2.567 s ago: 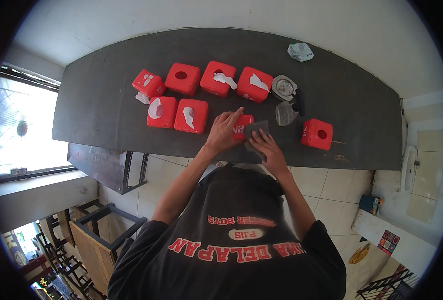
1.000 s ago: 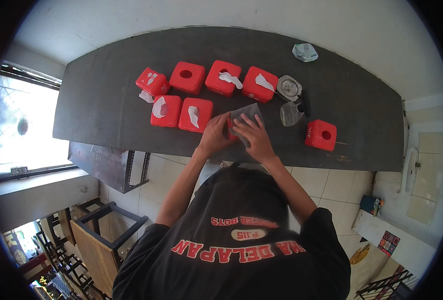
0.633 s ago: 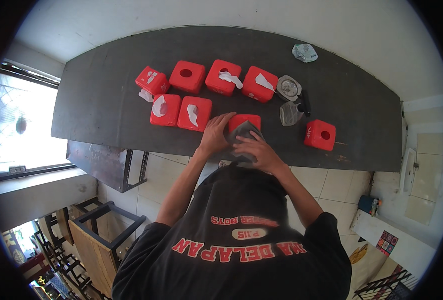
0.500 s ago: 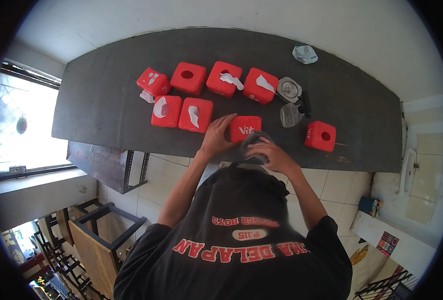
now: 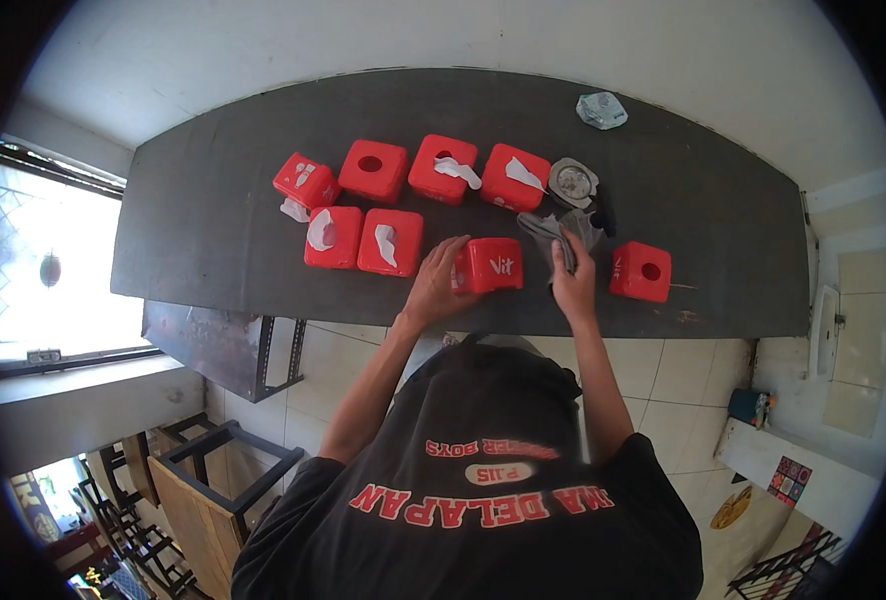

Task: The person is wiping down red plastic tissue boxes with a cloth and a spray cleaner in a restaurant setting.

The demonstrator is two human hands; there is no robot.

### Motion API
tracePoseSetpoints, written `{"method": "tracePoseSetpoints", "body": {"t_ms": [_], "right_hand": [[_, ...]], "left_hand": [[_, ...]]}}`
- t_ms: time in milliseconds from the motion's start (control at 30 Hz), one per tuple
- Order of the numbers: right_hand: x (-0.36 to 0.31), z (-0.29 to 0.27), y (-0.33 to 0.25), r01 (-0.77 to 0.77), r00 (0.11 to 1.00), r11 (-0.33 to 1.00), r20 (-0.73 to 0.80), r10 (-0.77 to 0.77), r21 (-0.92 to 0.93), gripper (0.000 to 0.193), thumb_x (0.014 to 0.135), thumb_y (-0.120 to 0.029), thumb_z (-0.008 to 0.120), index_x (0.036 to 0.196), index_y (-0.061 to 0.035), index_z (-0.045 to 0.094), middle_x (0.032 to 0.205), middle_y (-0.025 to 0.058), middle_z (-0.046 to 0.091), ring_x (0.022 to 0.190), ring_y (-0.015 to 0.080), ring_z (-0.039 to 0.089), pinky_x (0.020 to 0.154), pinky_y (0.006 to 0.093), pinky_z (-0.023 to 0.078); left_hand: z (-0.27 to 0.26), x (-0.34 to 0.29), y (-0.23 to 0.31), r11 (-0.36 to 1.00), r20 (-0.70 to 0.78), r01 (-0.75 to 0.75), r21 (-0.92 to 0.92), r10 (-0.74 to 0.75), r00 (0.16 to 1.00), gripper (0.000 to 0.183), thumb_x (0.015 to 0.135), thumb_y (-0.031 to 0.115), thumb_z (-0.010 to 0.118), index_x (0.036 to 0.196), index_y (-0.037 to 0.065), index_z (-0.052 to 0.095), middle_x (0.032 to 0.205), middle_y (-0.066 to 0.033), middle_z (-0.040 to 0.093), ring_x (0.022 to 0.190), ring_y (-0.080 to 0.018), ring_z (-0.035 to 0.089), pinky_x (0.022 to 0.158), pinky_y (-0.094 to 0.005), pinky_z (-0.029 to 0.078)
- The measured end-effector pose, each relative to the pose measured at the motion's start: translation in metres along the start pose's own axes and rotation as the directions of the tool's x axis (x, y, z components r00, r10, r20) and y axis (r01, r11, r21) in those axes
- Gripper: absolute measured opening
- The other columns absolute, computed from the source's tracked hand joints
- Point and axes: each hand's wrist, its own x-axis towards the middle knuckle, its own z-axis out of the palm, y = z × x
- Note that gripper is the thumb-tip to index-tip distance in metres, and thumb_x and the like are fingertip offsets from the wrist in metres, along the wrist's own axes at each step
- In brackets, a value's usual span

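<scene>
A red tissue box [image 5: 493,265] stands near the table's front edge, with white lettering on the side that faces up. My left hand [image 5: 441,284] holds it by its left side, thumb and fingers around the corner. Off to its right, my right hand [image 5: 575,277] grips a folded grey cloth [image 5: 545,230], lifted clear of the box. Behind the cloth is a clear spray bottle [image 5: 589,226] with a black spray head [image 5: 605,212], partly hidden. To the right stands another red tissue box [image 5: 642,272] with a round hole in its top.
Several more red tissue boxes [image 5: 376,171] stand in two rows at the left and middle of the dark table [image 5: 213,200], most with white tissue sticking out. A glass ashtray [image 5: 572,183] sits behind the bottle. A crumpled plastic packet [image 5: 601,111] lies at the back.
My right hand has lifted the cloth off the box and moved right, over beside the spray bottle. Under my left hand the box has turned, and its lettering now tilts.
</scene>
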Motion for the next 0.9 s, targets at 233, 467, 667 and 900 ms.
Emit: {"method": "tracePoseSetpoints", "body": {"t_ms": [233,467,667,900], "right_hand": [[-0.028,0.042,-0.002,0.167,0.896,0.986,0.416,-0.154,0.005,0.051,0.106,-0.007,0.061,0.155,-0.0212,0.061,0.166,0.0030,0.053,0.164,0.0375,0.027,0.133,0.0620,0.018],[-0.057,-0.017,0.022,0.216,0.809,0.976,0.566,-0.158,-0.038,0.053,0.101,0.001,0.062,0.151,-0.0183,0.065,0.163,-0.0011,0.057,0.163,0.0338,0.033,0.132,0.0567,0.026],[-0.054,-0.033,0.079,-0.353,0.887,0.918,0.248,0.390,-0.180,0.036,0.107,-0.021,0.068,0.138,-0.0027,0.070,0.132,0.0203,0.076,0.134,0.0320,0.068,0.112,0.0365,0.050],[-0.037,-0.003,0.067,-0.326,0.944,0.945,0.061,0.324,0.031,0.046,0.110,-0.032,0.066,0.143,0.0007,0.067,0.134,0.0215,0.075,0.130,0.0285,0.069,0.111,0.0361,0.048]], "left_hand": [[0.009,0.009,0.009,0.999,0.001,0.026,0.025,-0.026,1.000,0.096,0.072,0.020,0.094,0.156,0.006,0.050,0.149,-0.0178,0.057,0.137,-0.0447,0.056,0.114,-0.0520,0.050],[0.007,0.014,0.021,0.998,0.047,0.057,0.028,-0.058,0.997,0.097,0.069,0.020,0.093,0.157,0.011,0.053,0.148,-0.0150,0.057,0.138,-0.0410,0.054,0.112,-0.0502,0.052],[0.015,0.020,0.026,0.961,0.074,-0.059,0.269,0.040,0.996,0.104,0.066,0.026,0.092,0.161,0.013,0.051,0.148,-0.0116,0.056,0.137,-0.0361,0.050,0.117,-0.0546,0.040],[0.024,0.023,0.009,0.956,0.135,-0.138,0.258,0.106,0.985,0.113,0.065,0.034,0.095,0.163,0.008,0.045,0.157,-0.0129,0.053,0.144,-0.0356,0.048,0.121,-0.0556,0.036]]}}
